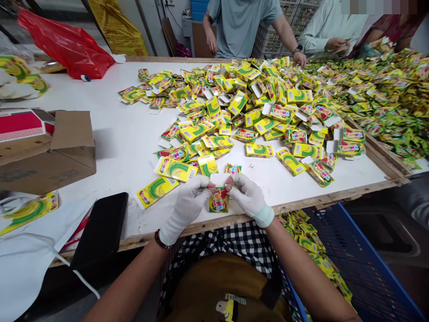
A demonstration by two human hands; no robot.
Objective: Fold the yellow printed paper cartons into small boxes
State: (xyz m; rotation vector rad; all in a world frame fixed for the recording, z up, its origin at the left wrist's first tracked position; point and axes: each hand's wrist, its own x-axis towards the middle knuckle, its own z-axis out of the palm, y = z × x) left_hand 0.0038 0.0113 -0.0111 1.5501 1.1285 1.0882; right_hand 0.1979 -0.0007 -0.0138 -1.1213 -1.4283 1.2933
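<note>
Over the near edge of a white-topped table, the person's left hand and right hand, both in white fabric gloves, reach in from the lower corners of the view. The forearms converge and the wrists angle inward, bringing the fingertips almost together. Both hands are closed in a pinch on a small printed carton blank, with the fingers gripping its white flap. The blank stands roughly upright between the hands, its long axis running from the person toward the far side of the table. The flap end points away from the person, while the yellow-and-green printed panel hangs below the grip, at or just above the tabletop; which of the two cannot be told. A flattened carton lies just beyond the left hand, at the front of a large spread of similar cartons. A black smartphone lies left of the hands at the table's wooden edge. Across the table, a co-worker's hand touches the spread, and a blue plastic crate sits below the table at right.
</note>
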